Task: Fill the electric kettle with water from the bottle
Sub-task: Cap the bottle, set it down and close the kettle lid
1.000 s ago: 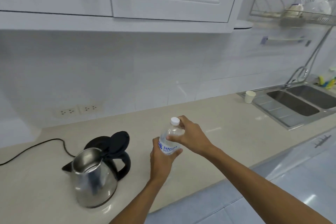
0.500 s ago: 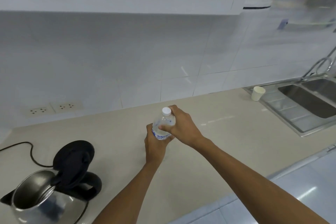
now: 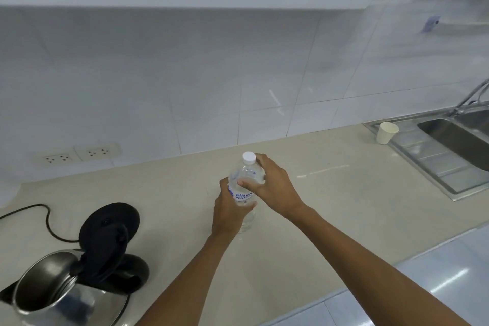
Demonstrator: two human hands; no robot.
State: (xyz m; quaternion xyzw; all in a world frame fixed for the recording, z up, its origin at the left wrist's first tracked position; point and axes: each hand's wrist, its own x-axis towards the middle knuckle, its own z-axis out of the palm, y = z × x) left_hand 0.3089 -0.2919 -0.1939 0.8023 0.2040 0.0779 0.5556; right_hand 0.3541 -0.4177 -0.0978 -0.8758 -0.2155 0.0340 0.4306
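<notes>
A clear plastic water bottle [image 3: 244, 182] with a white cap [image 3: 249, 157] and a blue-lettered label stands upright on the beige countertop [image 3: 330, 206]. My left hand [image 3: 229, 209] is wrapped around its lower body. My right hand [image 3: 272, 185] grips its upper part just below the cap, which is on. The steel electric kettle [image 3: 63, 291] sits at the lower left with its black lid [image 3: 109, 225] flipped open and its black handle toward me. Its inside looks empty as far as I can see.
A black cord [image 3: 47, 219] runs left from the kettle toward two wall sockets [image 3: 79, 155]. A paper cup [image 3: 386, 132] stands beside the steel sink [image 3: 449, 140] at the right. White cabinets hang overhead. The counter's front edge lies below my arms.
The view has tilted down and shifted right, so the kettle slid to the lower left corner. Both hands keep their hold on the capped bottle, which stays on the counter.
</notes>
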